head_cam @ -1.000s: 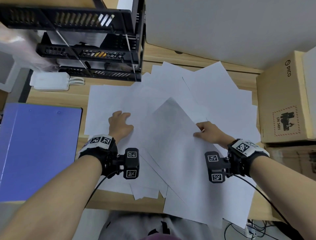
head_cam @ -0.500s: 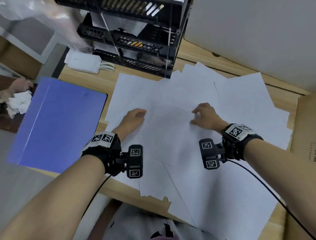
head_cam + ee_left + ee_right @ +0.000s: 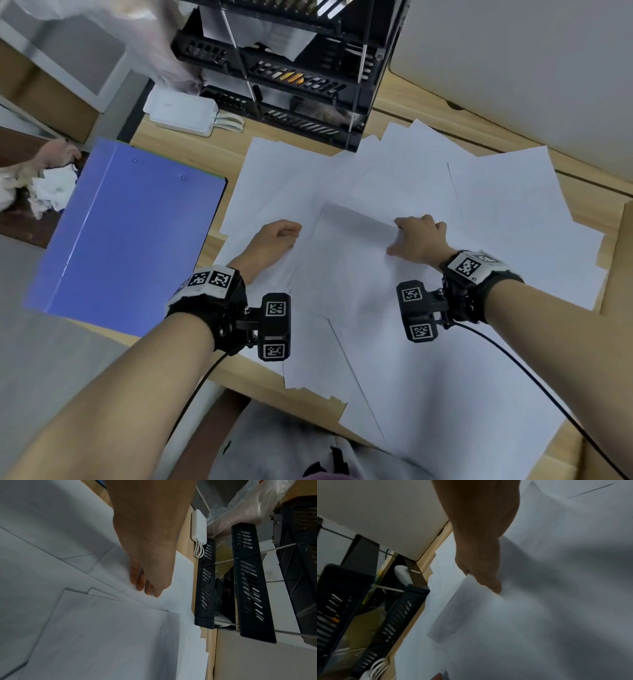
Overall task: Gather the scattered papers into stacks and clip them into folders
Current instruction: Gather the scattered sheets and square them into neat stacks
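White papers (image 3: 496, 205) lie fanned over the wooden surface (image 3: 212, 150) beside a blue folder (image 3: 130, 236), where the right hand (image 3: 418, 240) pinches the top sheet's (image 3: 346, 260) far corner and the left hand (image 3: 274, 240), fingers curled, presses its left edge.

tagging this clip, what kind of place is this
Most likely an office desk: loose white papers spread over a wooden desktop, a black stacked letter tray behind them, and a blue folder alongside.
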A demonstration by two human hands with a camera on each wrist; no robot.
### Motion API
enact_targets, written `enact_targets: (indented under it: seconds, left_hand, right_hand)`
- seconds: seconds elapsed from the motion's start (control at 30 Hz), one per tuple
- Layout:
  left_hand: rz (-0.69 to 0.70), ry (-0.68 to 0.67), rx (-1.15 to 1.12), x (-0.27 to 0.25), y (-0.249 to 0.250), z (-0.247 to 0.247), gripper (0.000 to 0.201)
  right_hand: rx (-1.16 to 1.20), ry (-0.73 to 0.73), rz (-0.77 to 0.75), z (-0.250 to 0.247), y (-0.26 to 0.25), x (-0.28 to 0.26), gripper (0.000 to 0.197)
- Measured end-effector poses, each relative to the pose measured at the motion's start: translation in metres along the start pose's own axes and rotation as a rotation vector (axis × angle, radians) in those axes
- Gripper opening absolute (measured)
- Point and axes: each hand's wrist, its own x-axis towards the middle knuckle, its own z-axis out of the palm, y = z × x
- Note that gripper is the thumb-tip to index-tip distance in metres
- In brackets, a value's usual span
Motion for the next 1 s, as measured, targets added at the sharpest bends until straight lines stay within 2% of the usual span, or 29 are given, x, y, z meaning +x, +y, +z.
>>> enact_targets:
  seconds: [0.07, 0.2, 0.33, 0.43, 0.53, 0.63, 0.77, 0.9, 1.0]
  left_hand:
    - [0.000, 0.004, -0.005, 0.001, 0.003, 0.002, 0.032]
    - [0.013, -0.002, 0.031, 0.006, 0.016, 0.006, 0.034]
    - [0.004, -0.036, 0.036, 0.010, 0.030, 0.017, 0.043]
    - [0.019, -0.094, 0.109, 0.012, 0.041, 0.029, 0.037]
    - [0.036, -0.149, 0.200, 0.014, 0.047, 0.043, 0.031]
    - [0.051, -0.128, 0.289, 0.015, 0.050, 0.054, 0.035]
    - [0.099, -0.064, 0.366, 0.014, 0.050, 0.068, 0.043]
    - [0.107, -0.059, 0.421, 0.013, 0.039, 0.077, 0.060]
    - [0.130, -0.041, 0.498, 0.010, 0.030, 0.079, 0.075]
  right_hand:
    - [0.145, 0.006, -0.052, -0.005, 0.007, -0.003, 0.011]
    - [0.410, 0.085, -0.047, -0.031, 0.031, -0.018, 0.018]
    - [0.627, 0.155, 0.062, -0.051, 0.059, -0.042, 0.013]
    - [0.660, 0.122, 0.158, -0.050, 0.082, -0.062, 0.018]
    - [0.637, -0.048, 0.265, -0.030, 0.101, -0.085, 0.023]
    - [0.697, -0.116, 0.384, 0.007, 0.112, -0.110, 0.026]
    - [0.767, -0.107, 0.444, 0.054, 0.102, -0.137, 0.029]
    - [0.756, -0.025, 0.421, 0.082, 0.089, -0.147, 0.017]
    - [0.709, 0.006, 0.439, 0.096, 0.084, -0.146, 0.032]
